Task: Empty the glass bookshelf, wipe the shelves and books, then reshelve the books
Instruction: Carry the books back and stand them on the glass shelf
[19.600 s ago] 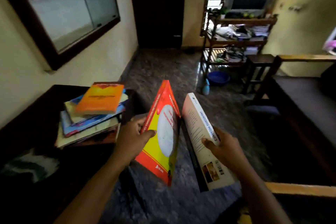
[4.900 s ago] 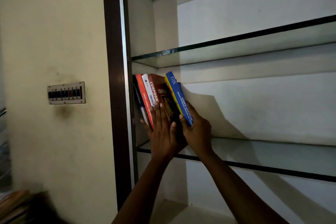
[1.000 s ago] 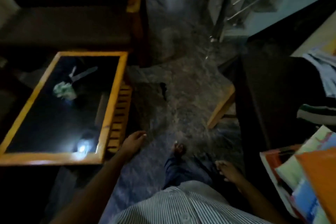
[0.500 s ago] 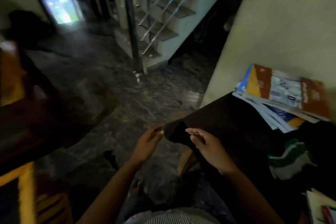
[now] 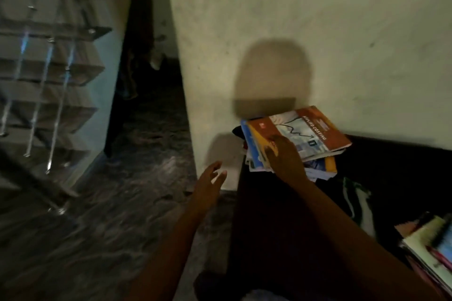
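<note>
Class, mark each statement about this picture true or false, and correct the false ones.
1. The right hand touches the stack of books by the wall. True.
2. The left hand holds a book. False: it is empty, fingers spread.
3. The top book reads "Applied Costing". True.
4. The stack stands upright on a glass shelf. False: it lies flat on a dark surface.

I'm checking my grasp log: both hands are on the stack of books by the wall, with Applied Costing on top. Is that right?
Not quite. Only the right hand rests on the stack of books. The left hand is in the air beside the dark table, fingers spread, touching nothing. Applied Costing is indeed on top. The head view shows this.
</note>
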The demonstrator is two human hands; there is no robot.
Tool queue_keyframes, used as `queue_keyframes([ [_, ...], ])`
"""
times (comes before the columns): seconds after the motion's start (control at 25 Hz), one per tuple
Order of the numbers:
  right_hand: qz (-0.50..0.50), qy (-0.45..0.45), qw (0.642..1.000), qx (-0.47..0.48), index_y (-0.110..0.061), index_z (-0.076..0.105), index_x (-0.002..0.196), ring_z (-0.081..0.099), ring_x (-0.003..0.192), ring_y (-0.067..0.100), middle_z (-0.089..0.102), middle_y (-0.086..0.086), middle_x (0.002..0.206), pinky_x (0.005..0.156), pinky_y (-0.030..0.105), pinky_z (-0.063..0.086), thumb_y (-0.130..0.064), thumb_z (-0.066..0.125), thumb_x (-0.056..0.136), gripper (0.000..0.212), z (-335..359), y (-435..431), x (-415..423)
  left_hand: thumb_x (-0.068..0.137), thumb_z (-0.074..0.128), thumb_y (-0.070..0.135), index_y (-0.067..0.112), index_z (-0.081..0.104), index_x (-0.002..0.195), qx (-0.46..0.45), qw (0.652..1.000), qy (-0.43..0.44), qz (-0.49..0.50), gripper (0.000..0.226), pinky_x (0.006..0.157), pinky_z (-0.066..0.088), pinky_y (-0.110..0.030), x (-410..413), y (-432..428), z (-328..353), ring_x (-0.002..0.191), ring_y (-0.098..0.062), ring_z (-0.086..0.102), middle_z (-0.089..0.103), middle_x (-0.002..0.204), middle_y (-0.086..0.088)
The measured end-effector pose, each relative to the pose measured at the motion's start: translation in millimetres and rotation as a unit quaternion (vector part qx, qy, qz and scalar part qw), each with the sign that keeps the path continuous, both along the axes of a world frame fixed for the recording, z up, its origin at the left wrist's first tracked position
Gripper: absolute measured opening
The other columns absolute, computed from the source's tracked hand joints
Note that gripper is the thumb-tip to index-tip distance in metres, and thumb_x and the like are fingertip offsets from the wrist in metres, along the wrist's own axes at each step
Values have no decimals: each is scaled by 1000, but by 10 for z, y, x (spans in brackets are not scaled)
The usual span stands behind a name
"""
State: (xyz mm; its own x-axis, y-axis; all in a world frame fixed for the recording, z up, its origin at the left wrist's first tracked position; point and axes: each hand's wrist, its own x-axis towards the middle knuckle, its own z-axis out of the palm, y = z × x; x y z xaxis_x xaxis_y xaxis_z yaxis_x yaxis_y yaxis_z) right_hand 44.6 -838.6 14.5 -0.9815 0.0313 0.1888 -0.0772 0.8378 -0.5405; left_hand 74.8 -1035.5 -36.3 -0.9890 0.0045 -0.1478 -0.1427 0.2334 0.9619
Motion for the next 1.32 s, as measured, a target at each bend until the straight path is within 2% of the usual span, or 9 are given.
queue_keyframes([
  [0.16,-32,-54,982,179,-10,32,144,29,138,31,27,16,151,108,46,26,-38,49,93,60,-332,-59,-496,95,52,16,12,45,136,-2,1000,-9,-21,42,106,36,-32,-670,136,-6,127,-22,45,45,142,-7],
  [0.32,2,-137,974,183,-7,43,134,51,122,32,51,18,134,105,45,31,-46,33,88,61,-492,68,-347,97,48,18,12,41,139,-58,997,23,-52,42,109,31,-29,-1099,352,101,131,-21,40,41,146,-7],
  [0.44,55,-90,976,189,-14,36,140,33,135,25,39,11,145,111,37,11,-51,19,97,60,-570,327,-163,98,46,15,9,42,138,-99,987,75,-106,40,86,33,-6,-1418,516,238,121,-14,46,44,142,-8],
  [0.52,84,-101,979,158,-18,37,142,27,139,23,34,7,149,112,34,10,-57,13,95,65,-460,392,-147,98,46,12,8,46,135,-111,978,103,-145,37,73,32,-3,-1624,620,360,111,-9,46,49,136,-9],
  [0.72,-163,-105,978,73,-20,36,140,25,138,20,30,4,150,111,31,19,-38,39,97,47,-187,22,-386,100,42,17,7,51,133,-179,939,73,-283,35,91,37,-24,-2118,827,398,122,-26,50,53,134,-14],
  [0.88,-356,-167,917,65,-17,10,148,9,142,32,10,14,155,114,50,12,-58,34,92,73,-115,-471,-708,100,42,28,4,55,127,-174,926,8,-336,38,91,38,-27,-2446,950,513,119,-29,50,54,131,-16],
  [1.0,-380,-216,896,74,-18,-4,148,-5,141,41,-4,21,154,111,59,5,-65,41,86,90,-81,-636,-894,95,45,46,5,47,134,-179,909,-77,-368,56,100,40,-34,-2657,1049,538,121,-30,49,50,135,-13],
  [1.08,-386,-233,889,73,-17,-7,148,-7,140,43,-7,23,153,111,61,6,-62,49,83,97,-75,-679,-922,92,46,53,5,51,129,-201,888,-108,-399,61,89,42,-32,-2730,1100,505,112,-27,54,55,129,-14],
  [1.32,-416,-245,875,31,-13,9,145,20,136,39,18,20,148,108,53,29,-29,62,82,83,28,-575,-850,89,50,54,9,41,139,-288,829,-84,-472,68,86,47,-37,-2657,1212,456,119,-34,51,47,138,-17],
])
